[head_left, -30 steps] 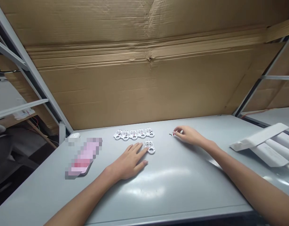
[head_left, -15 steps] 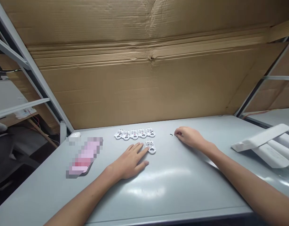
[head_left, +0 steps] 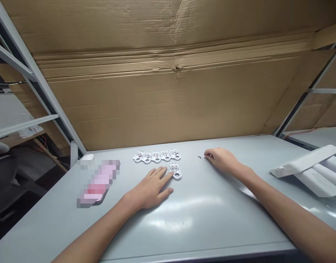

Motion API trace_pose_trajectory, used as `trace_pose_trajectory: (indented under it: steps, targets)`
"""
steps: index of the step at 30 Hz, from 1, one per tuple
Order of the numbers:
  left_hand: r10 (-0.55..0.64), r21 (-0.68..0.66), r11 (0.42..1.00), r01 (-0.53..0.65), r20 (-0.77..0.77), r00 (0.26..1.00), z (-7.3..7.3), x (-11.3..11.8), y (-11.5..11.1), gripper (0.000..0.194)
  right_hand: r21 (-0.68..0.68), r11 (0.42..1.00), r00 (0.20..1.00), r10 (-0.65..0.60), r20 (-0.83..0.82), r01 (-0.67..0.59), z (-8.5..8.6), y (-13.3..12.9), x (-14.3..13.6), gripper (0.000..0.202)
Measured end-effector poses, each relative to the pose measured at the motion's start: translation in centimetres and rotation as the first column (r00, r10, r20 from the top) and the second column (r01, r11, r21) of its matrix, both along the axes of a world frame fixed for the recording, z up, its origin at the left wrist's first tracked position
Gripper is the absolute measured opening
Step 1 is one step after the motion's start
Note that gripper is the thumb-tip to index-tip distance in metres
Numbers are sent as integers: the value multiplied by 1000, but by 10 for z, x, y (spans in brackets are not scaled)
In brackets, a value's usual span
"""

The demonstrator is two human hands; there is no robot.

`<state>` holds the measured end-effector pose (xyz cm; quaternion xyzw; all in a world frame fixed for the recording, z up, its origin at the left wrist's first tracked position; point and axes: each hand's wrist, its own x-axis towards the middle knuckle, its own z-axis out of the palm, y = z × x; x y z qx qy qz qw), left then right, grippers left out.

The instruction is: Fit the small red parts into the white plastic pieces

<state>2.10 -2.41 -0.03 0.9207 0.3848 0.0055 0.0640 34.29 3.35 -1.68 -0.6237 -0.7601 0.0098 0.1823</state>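
My left hand [head_left: 151,188] lies flat on the grey table, fingers spread, with its index fingertip at the left edge of a single white plastic part [head_left: 175,171] that has a round hole. Behind it, several similar white parts [head_left: 156,157] stand side by side in a row. My right hand [head_left: 218,159] rests on the table farther right, its thumb and fingertips pinched together; whatever they hold, if anything, is too small to name. A tiny black piece [head_left: 199,157] lies just left of those fingertips.
On the left lie a blurred pink phone-like object [head_left: 102,180] and a small white rounded item [head_left: 88,157]. White elongated pieces [head_left: 307,170] are piled at the right. Cardboard [head_left: 168,109] walls off the table's back, between metal frame posts [head_left: 47,87].
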Motion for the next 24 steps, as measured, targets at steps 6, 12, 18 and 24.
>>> trace_pose_trajectory:
  steps: [6, 12, 18, 24]
  targets:
    - [-5, 12, 1000, 5, -7, 1000, 0, 0, 0, 57, -12, 999, 999, 44, 12, -43, -3, 3, 3, 27]
    - [-3, 28, 1000, 3, -7, 1000, -2, -1, 1, 56, 159, 969, 977, 203, -70, -190, -2, -1, -11, 28]
    - [-12, 28, 1000, 11, 2, 1000, -2, -1, 0, 56, 295, 911, 893, 366, -261, -287, 10, -21, -48, 24]
    - [-18, 31, 999, 16, 43, 999, -4, -2, 1, 56, 27, 925, 655, 287, -699, -378, 7, -31, -66, 26]
